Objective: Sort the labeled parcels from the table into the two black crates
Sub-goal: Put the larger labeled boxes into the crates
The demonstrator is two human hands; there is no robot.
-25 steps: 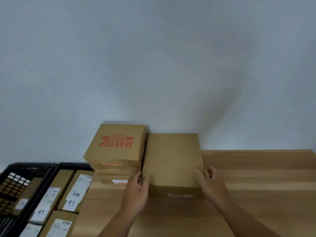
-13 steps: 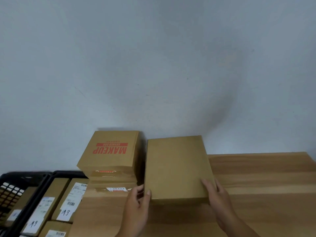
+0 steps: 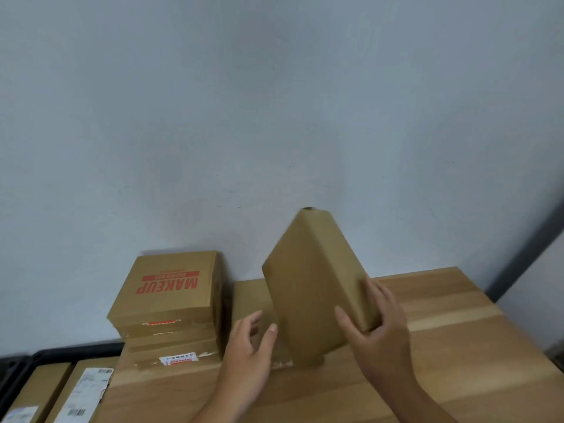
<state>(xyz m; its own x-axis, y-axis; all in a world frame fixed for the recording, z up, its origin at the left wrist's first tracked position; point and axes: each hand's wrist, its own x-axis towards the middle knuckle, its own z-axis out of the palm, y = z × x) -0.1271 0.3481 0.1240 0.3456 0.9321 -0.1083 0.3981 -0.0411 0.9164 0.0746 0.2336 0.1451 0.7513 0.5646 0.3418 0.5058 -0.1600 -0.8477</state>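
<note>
Evidently the sort was partway done: the right hand (image 3: 378,325) gripped a plain brown parcel (image 3: 308,285) tipped up on end over the tabletop (image 3: 451,331), thumb across its near face and fingers (image 3: 374,290) curled round its side. The left hand (image 3: 250,343) hovered empty, fingers loosely spread, just beside the parcel's lower edge. Left of those fingers a stack of parcels (image 3: 171,340) topped by the MAKEUP box (image 3: 171,282) waited on the tabletop. Beyond it, labeled parcels (image 3: 87,392) already lay in the black crates (image 3: 76,351), so the held parcel and the stack seemingly remained to sort.
</note>
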